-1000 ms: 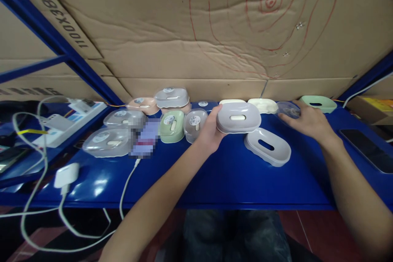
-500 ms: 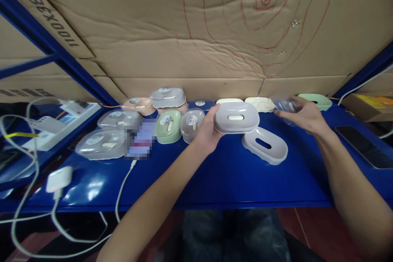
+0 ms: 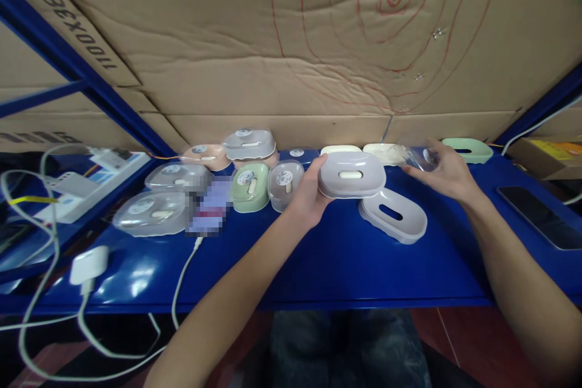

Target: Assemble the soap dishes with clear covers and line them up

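My left hand (image 3: 313, 195) grips the left end of a pale grey oval soap box (image 3: 331, 179), its dish facing up with a cream peg (image 3: 350, 175) in the middle slot. Between the thumb and fingers of my right hand (image 3: 448, 170) is a clear plastic lid (image 3: 421, 157) with a round sticker, blurred by motion. Below the held box, a grey dish (image 3: 409, 218) with an open slot rests on the blue table. Cream dishes (image 3: 384, 153) stand behind, and a green dish (image 3: 473, 150) lies beyond my right hand.
Several lidded boxes, among them a green one (image 3: 250, 191) and a grey one (image 3: 152, 213), stand at the left. A phone with a blurred screen (image 3: 209, 206), a charger (image 3: 88, 264) and white cables lie there too. A dark phone (image 3: 539, 215) lies right. Cardboard (image 3: 227, 85) walls the back.
My right hand has shifted slightly left with the clear lid. My left hand and the grey box have hardly moved.
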Tool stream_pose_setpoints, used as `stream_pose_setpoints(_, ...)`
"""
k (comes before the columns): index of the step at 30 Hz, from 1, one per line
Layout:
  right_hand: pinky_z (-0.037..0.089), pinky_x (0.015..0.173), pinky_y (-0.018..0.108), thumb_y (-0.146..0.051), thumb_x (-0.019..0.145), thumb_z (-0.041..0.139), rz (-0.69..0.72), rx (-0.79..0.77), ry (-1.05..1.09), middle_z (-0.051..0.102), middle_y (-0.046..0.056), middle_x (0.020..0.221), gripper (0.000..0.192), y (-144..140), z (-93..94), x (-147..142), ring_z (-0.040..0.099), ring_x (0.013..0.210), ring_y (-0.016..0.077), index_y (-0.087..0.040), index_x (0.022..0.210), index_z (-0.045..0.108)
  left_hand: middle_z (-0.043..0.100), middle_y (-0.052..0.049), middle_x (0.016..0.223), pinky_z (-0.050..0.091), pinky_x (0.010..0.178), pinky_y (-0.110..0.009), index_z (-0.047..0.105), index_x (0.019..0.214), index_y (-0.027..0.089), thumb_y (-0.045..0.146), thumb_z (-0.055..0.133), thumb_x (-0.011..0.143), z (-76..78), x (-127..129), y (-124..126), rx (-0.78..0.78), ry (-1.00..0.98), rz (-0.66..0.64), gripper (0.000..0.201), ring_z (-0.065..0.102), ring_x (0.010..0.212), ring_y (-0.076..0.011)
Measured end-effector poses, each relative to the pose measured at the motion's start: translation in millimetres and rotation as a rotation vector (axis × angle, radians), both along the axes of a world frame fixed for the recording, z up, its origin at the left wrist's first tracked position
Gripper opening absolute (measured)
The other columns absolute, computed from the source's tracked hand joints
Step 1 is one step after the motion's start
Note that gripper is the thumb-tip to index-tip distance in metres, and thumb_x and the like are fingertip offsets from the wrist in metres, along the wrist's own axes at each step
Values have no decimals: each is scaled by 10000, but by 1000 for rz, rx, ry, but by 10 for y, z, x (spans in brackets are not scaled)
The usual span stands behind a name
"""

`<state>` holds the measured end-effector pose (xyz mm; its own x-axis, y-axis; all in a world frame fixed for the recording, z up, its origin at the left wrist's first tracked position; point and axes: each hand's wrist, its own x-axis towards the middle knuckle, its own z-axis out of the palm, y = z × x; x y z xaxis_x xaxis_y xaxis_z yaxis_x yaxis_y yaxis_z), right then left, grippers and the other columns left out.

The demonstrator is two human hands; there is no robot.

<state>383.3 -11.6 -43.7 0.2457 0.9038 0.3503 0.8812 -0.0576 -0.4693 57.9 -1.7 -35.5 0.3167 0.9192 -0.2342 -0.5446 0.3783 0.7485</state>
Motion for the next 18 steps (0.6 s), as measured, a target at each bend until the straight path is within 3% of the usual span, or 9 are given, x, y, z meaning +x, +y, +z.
stream_pose_setpoints(2, 537, 1098, 537, -658, 761, 877, -30, 19, -20, 728, 292, 1425, 1094, 22, -31, 10, 701, 1279, 437, -54, 1619, 567, 845, -55, 1122, 572, 815, -315, 796, 1171, 207, 472, 777, 960, 5, 4, -1, -6, 5, 7, 340, 771, 1088, -265)
stream_pose_setpoints(7, 585, 980, 557, -748, 772, 827, 40, -41, -71, 805, 165, 1185, 883, 47, -90, 54, 750, 1066, 400, -218, 1467, 702, 843, -47, 1083, 565, 793, -311, 795, 1130, 206, 460, 776, 956, 4, -1, -2, -17, 14, 13, 309, 771, 1031, -251)
stream_pose_setpoints(9, 568, 1035, 585, -785, 792, 797, 34, 4, -101, 787, 197, 1229, 922, 26, -73, 39, 723, 1148, 427, -186, 1485, 685, 842, -46, 1070, 567, 805, -316, 797, 1126, 206, 462, 784, 949, -1, -7, -2, -16, 19, 7, 311, 771, 1019, -250)
stream_pose_setpoints(12, 529, 1124, 611, -818, 840, 753, 68, 210, -129, 738, 240, 1372, 1065, -73, 36, -85, 680, 1253, 439, -127, 1627, 564, 846, -48, 1087, 579, 849, -326, 800, 1146, 209, 476, 801, 946, -15, -6, 1, -14, 24, 5, 333, 775, 1035, -252)
stream_pose_setpoints(15, 550, 1129, 595, -782, 880, 773, 311, 374, -102, 669, 181, 1546, 1095, -242, 194, -337, 679, 1311, 410, -244, 1762, 409, 850, -64, 1132, 591, 872, -339, 809, 1165, 208, 532, 818, 949, -38, 23, 0, -3, 69, 10, 390, 782, 1058, -260)
stream_pose_setpoints(18, 532, 1196, 594, -702, 877, 855, 607, 380, -84, 600, 94, 1655, 1094, -401, 275, -627, 635, 1431, 416, -417, 1792, 329, 857, -90, 1110, 599, 892, -362, 821, 1164, 198, 620, 799, 962, -73, 78, -23, 23, 124, -7, 469, 793, 1077, -288)
